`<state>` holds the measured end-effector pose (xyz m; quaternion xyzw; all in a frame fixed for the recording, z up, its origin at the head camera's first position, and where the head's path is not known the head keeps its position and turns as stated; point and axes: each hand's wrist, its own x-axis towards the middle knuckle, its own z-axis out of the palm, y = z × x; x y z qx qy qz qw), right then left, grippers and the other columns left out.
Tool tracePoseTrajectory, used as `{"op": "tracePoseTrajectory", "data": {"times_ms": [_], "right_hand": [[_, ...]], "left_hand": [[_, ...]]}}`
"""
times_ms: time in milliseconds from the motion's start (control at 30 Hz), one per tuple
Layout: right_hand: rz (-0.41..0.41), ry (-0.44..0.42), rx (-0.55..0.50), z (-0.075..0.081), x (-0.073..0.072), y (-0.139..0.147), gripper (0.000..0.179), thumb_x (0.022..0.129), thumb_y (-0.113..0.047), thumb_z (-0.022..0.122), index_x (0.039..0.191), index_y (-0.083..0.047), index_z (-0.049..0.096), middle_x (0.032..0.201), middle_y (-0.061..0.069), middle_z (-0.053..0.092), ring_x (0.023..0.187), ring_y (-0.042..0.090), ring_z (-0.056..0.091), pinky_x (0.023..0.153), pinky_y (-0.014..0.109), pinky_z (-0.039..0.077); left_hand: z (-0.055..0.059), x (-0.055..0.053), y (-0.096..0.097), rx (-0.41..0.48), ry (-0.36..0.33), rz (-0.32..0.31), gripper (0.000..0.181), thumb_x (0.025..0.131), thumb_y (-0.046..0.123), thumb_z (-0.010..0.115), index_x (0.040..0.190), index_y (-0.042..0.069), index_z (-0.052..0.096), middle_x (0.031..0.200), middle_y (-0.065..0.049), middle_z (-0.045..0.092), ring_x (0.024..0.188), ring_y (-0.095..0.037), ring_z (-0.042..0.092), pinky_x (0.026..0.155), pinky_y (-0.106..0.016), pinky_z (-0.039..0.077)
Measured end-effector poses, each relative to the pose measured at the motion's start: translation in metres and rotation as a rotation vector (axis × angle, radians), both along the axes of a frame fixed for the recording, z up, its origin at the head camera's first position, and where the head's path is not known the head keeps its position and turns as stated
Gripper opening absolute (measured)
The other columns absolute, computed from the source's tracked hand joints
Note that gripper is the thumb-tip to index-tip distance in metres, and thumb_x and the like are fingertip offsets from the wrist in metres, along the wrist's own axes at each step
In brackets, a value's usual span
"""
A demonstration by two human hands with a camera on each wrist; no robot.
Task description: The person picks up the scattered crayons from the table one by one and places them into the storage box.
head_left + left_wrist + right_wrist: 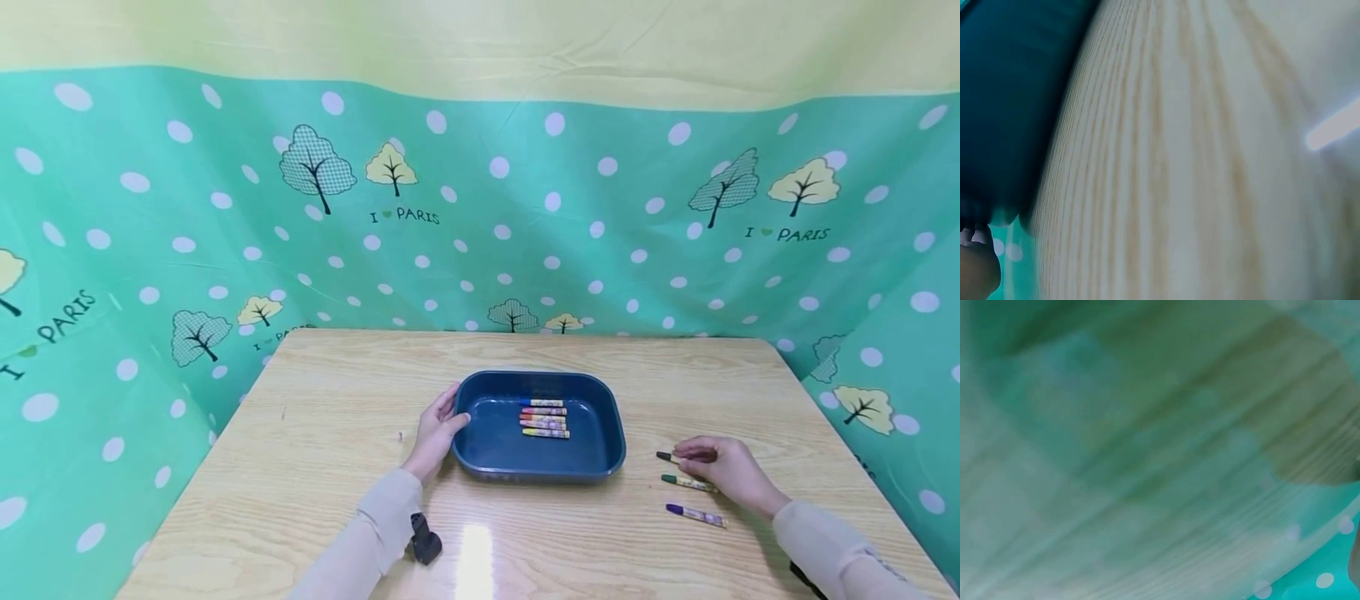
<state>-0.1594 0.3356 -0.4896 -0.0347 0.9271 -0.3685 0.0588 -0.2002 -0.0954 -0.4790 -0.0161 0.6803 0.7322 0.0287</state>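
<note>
A dark blue rectangular tray (517, 477) sits on the table, and my left hand (433, 435) grips its left rim with the thumb over the edge. Inside lie several crayons in a column, a blue crayon (542, 402) at the back and a yellow crayon (546, 433) at the front. To the right of the tray, my right hand (723, 468) pinches a black crayon (666, 457) near its rear end. Just in front of that lie a green crayon (686, 482) and a purple crayon (696, 515). The right wrist view is blurred.
The wooden table (337, 392) reaches back to a green dotted curtain (465, 208). A small pinkish bit (400, 436) lies left of the tray. A black device (425, 540) is by the left wrist.
</note>
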Motion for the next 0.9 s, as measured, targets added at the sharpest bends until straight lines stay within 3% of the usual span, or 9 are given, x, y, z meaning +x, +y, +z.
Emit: {"op": "tracePoseTrajectory", "data": {"times_ms": [100,200,400,533,700,900], "right_hand": [[-0.005,-0.007,0.007,0.004,0.000,-0.003,0.026,0.080,-0.016,0.068,0.104,-0.006,0.067,0.101,0.010,0.068,0.083,0.007,0.064,0.068,0.017,0.054],[-0.002,0.010,-0.005,0.011,-0.002,-0.008,0.026,0.081,-0.015,0.067,0.106,-0.006,0.067,0.103,0.011,0.068,0.086,0.010,0.064,0.070,0.017,0.054],[0.042,0.106,-0.070,0.032,-0.008,-0.022,0.026,0.082,-0.015,0.066,0.106,-0.005,0.068,0.104,0.013,0.068,0.084,-0.002,0.063,0.070,0.014,0.054],[0.049,0.143,-0.095,0.049,-0.014,-0.037,0.026,0.083,-0.017,0.066,0.106,-0.004,0.068,0.104,0.015,0.067,0.083,-0.003,0.063,0.069,0.015,0.054],[0.069,0.146,-0.136,0.061,-0.026,-0.064,0.026,0.083,-0.016,0.066,0.106,-0.003,0.068,0.104,0.015,0.068,0.087,0.009,0.066,0.071,0.018,0.056],[0.134,0.131,-0.168,0.060,-0.037,-0.105,0.024,0.083,-0.010,0.065,0.106,-0.003,0.068,0.103,0.012,0.069,0.092,0.021,0.066,0.072,0.023,0.057]], "left_hand": [[0.000,0.000,0.000,-0.005,-0.007,-0.004,0.059,0.083,-0.006,0.052,0.139,-0.002,0.034,0.145,-0.023,0.030,0.135,-0.034,0.028,0.111,-0.042,0.029],[-0.010,-0.004,-0.001,-0.006,-0.007,0.003,0.059,0.084,-0.004,0.053,0.140,0.001,0.035,0.146,-0.021,0.030,0.135,-0.033,0.029,0.111,-0.041,0.029],[-0.016,-0.006,-0.001,-0.018,0.000,0.028,0.058,0.083,-0.004,0.053,0.139,0.004,0.037,0.144,-0.020,0.034,0.134,-0.032,0.032,0.110,-0.040,0.030],[-0.016,-0.006,0.000,-0.016,-0.001,0.026,0.058,0.083,-0.004,0.053,0.138,0.004,0.038,0.144,-0.020,0.035,0.133,-0.032,0.033,0.110,-0.040,0.031],[-0.014,-0.005,0.000,-0.011,-0.003,0.022,0.059,0.083,-0.004,0.054,0.139,0.005,0.038,0.145,-0.019,0.033,0.134,-0.032,0.031,0.110,-0.039,0.031],[-0.014,-0.006,-0.001,-0.007,-0.001,0.021,0.059,0.084,-0.003,0.054,0.140,0.005,0.036,0.146,-0.019,0.031,0.135,-0.032,0.029,0.111,-0.041,0.028]]}}
